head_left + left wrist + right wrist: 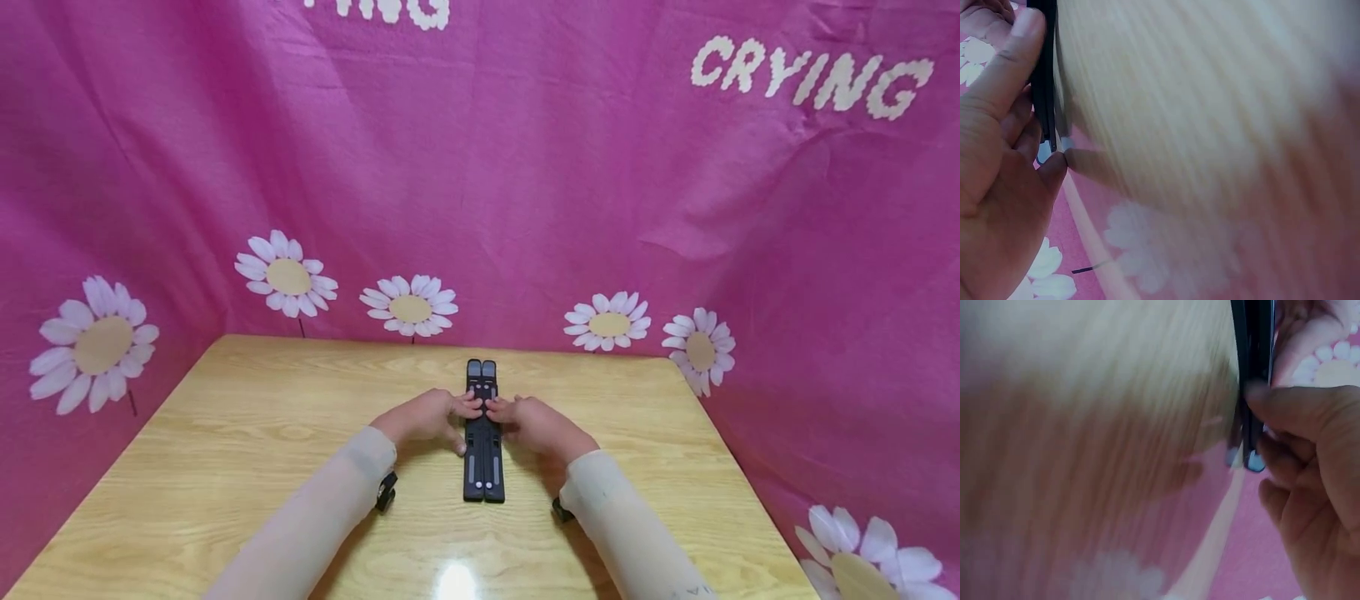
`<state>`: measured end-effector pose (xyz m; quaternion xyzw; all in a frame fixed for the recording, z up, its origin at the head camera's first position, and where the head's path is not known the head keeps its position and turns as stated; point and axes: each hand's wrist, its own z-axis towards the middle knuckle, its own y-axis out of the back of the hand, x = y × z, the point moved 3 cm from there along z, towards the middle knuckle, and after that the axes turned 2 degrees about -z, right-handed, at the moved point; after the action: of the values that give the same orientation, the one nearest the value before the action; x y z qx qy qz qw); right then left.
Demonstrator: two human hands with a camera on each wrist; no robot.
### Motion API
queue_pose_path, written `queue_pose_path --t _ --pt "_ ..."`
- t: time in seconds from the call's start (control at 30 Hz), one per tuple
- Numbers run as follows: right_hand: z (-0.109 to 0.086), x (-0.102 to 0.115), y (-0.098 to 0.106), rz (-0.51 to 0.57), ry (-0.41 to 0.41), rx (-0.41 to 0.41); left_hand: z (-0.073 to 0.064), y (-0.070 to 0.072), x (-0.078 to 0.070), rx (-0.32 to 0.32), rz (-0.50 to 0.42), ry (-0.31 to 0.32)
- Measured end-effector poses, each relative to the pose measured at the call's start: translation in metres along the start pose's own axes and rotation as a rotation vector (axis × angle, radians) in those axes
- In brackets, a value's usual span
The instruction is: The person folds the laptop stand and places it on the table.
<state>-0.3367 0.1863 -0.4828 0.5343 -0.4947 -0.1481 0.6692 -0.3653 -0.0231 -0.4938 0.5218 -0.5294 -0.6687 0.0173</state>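
Observation:
A black folded laptop stand (pixel 474 471), two slim bars side by side with grey pads, lies lengthwise on the table. My left hand (pixel 429 416) holds it from the left, fingertips over the top and thumb against the side nearer me. From the right, my right hand (pixel 542 426) holds the other bar, its fingertips almost meeting the left ones. In the left wrist view the thumb lies against the dark edge of the stand (pixel 1046 94). The right wrist view has the thumb and curled fingers at the stand's side (pixel 1249 362).
The wooden table (pixel 300 392) carries the stand near its middle. Pink cloth (pixel 510 167) with white daisies and lettering hangs behind and along both sides. Dark wrist devices (pixel 386 492) sit under both sleeves.

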Motion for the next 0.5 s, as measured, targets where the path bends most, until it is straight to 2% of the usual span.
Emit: queue_pose_path --t 0.13,0.2,0.33,0.5 --pt "-0.001 0.008 0.000 -0.176 -0.016 -0.007 -0.001 -0.001 -0.002 0.004 -0.023 0.009" --pt "-0.002 0.009 -0.001 -0.227 -0.032 -0.018 -0.002 -0.002 -0.005 0.009 -0.001 0.002" --pt "-0.005 0.012 -0.004 -0.392 -0.004 -0.077 -0.005 -0.005 -0.014 -0.013 0.096 0.011" --pt "-0.013 0.017 -0.006 -0.539 0.038 -0.175 -0.019 -0.007 -0.022 -0.074 0.228 0.061"
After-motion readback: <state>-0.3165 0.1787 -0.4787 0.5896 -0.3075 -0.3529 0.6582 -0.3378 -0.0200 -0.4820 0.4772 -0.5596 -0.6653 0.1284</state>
